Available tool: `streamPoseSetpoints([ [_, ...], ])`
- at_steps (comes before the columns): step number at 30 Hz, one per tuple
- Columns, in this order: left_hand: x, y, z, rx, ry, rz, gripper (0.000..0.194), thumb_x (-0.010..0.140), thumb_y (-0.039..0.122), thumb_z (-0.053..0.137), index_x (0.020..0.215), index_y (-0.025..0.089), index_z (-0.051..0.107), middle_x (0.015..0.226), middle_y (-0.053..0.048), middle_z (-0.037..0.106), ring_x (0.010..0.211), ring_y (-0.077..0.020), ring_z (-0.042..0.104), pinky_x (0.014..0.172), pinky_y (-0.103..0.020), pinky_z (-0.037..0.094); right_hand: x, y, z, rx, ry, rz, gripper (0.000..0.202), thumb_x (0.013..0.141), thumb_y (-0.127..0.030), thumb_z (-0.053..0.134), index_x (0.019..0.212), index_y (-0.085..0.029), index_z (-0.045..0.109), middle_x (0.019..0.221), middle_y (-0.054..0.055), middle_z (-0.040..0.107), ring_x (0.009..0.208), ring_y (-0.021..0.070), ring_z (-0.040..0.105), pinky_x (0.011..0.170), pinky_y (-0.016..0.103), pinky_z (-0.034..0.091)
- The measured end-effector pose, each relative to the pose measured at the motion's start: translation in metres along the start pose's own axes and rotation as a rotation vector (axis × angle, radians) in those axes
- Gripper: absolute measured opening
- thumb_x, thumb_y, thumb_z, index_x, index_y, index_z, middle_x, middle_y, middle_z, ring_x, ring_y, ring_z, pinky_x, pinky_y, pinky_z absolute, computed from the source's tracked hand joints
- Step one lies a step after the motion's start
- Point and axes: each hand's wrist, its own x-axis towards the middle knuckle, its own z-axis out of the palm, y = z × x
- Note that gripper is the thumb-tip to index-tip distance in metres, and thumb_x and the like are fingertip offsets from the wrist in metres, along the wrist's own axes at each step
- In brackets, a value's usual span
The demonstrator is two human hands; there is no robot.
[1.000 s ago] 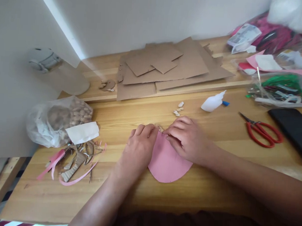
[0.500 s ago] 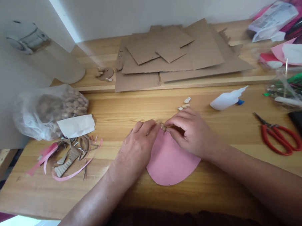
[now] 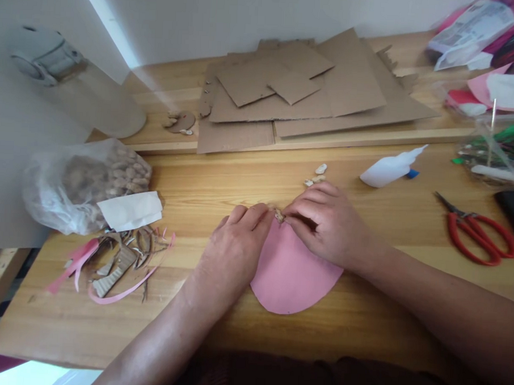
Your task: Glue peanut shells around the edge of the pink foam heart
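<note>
A pink paper disc (image 3: 294,273) lies flat on the wooden table, its far edge between my two hands. At that edge sits a small tan nutshell piece (image 3: 278,215). My right hand (image 3: 328,224) pinches the shell piece between thumb and forefinger. My left hand (image 3: 240,243) rests over the disc's left edge, fingers curled and closed, their tips against the shell piece; what lies under them is hidden. A few loose shell pieces (image 3: 319,179) lie just beyond my right hand.
A white glue bottle (image 3: 385,171) and red-handled scissors (image 3: 479,230) lie to the right. Cardboard sheets (image 3: 286,103) are stacked on the back ledge. At the left are a bag of peanuts (image 3: 128,167), a folded white paper (image 3: 130,211) and cardboard and pink scraps (image 3: 117,271).
The view has shifted slightly. Both hands keep nearly the same place at the disc's far edge, and the shell piece shows a little more clearly between them.
</note>
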Motion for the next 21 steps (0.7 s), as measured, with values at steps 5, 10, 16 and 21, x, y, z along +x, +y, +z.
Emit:
streamPoseSetpoints([
  [5,0.0002,-0.0009,-0.0015,-0.057,0.007,0.001,0.044,0.095,0.007,0.05,0.136,0.022,0.058,0.134,-0.008,0.064,0.114,-0.0271,0.057,0.095,-0.043,0.057,0.0008,0.0001,0.0016,0.012,0.011,-0.004,0.016,0.096,-0.025,0.06,0.093,-0.023,0.075,0.092,0.005,0.075,0.095,0.0252,0.06,0.09,0.043,0.042],
  [10,0.0011,-0.0007,-0.0048,-0.122,0.003,0.01,0.042,0.095,0.006,0.05,0.134,0.021,0.059,0.133,-0.009,0.063,0.115,-0.0263,0.057,0.098,-0.042,0.057,0.0025,-0.0003,0.0047,0.016,0.01,0.02,0.018,0.097,-0.03,0.061,0.092,-0.024,0.076,0.091,0.005,0.075,0.095,0.0253,0.06,0.088,0.043,0.041],
  [16,0.0026,-0.0019,-0.0046,-0.132,-0.029,0.029,0.037,0.096,0.007,0.048,0.127,0.022,0.063,0.131,-0.009,0.064,0.117,-0.0253,0.058,0.102,-0.043,0.054,0.003,-0.0006,0.0066,0.013,0.022,0.019,0.017,0.097,-0.032,0.062,0.092,-0.024,0.076,0.09,0.005,0.075,0.094,0.0253,0.06,0.087,0.043,0.04],
  [21,0.0018,-0.002,-0.0031,-0.138,-0.014,0.018,0.042,0.095,0.007,0.05,0.133,0.021,0.06,0.135,-0.009,0.063,0.12,-0.0263,0.058,0.104,-0.044,0.053,0.0029,-0.0011,0.0064,0.017,0.024,0.016,0.018,0.097,-0.031,0.061,0.092,-0.023,0.076,0.09,0.005,0.075,0.094,0.0248,0.06,0.087,0.042,0.04],
])
